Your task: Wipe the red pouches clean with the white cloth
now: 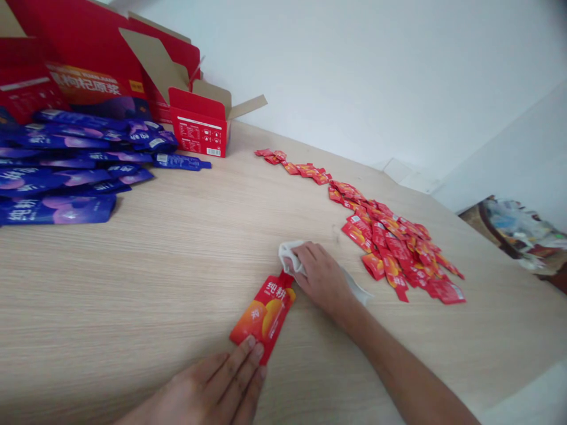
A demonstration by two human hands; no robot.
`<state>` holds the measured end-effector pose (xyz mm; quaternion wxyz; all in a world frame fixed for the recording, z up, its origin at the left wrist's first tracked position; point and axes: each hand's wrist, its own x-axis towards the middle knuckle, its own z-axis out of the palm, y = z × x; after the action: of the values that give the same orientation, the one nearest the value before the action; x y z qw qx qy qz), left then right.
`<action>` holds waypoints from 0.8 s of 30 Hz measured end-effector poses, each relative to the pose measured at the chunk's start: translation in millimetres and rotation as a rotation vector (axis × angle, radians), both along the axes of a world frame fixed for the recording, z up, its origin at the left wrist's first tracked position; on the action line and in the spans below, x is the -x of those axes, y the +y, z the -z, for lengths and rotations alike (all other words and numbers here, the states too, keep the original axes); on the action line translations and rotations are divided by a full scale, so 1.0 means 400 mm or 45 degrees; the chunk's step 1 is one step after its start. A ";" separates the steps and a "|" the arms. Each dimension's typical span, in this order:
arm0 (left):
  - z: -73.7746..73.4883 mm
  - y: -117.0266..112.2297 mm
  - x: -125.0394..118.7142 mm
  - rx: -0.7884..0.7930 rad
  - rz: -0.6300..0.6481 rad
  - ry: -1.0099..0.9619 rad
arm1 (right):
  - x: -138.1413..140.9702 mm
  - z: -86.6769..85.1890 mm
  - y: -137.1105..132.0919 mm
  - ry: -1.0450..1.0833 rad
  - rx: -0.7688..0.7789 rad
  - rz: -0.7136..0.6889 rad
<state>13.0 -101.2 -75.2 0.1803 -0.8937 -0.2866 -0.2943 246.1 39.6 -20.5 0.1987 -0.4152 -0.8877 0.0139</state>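
Note:
A red pouch (264, 316) with orange fruit printed on it lies slantwise on the table, its narrow neck pointing away from me. My left hand (221, 381) grips its near end, fingers on top and thumb hidden. Around the neck end, my right hand (321, 277) is closed on a white cloth (290, 255). Part of that cloth trails out under the wrist to the right. Whether the cloth wraps the pouch's tip is hidden by my fingers.
Many flat red pouches (398, 248) lie in a heap at the right, trailing towards the wall. Blue pouches (57, 177) are stacked at the left. Behind them stand a small open red box (199, 127) and larger red boxes (97, 47). A cluttered bin-like container (500, 236) is beyond the right edge.

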 end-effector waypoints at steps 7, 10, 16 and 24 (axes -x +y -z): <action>0.019 0.005 0.001 -0.073 -0.029 -0.066 | 0.043 -0.028 -0.127 0.082 -0.041 -0.347; 0.011 0.006 0.004 -0.082 0.012 -0.063 | 0.039 -0.002 -0.088 -0.031 0.035 -0.291; 0.000 -0.005 0.004 0.006 -0.014 -0.046 | -0.051 -0.030 0.040 0.148 -0.159 0.128; -0.034 -0.005 -0.006 0.098 0.008 -0.046 | 0.060 -0.039 -0.159 0.253 -0.086 -0.535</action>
<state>15.3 -103.2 -61.7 0.1396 -0.8955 -0.2980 -0.2997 222.0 -23.9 -4.9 0.2915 -0.2111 -0.9306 0.0658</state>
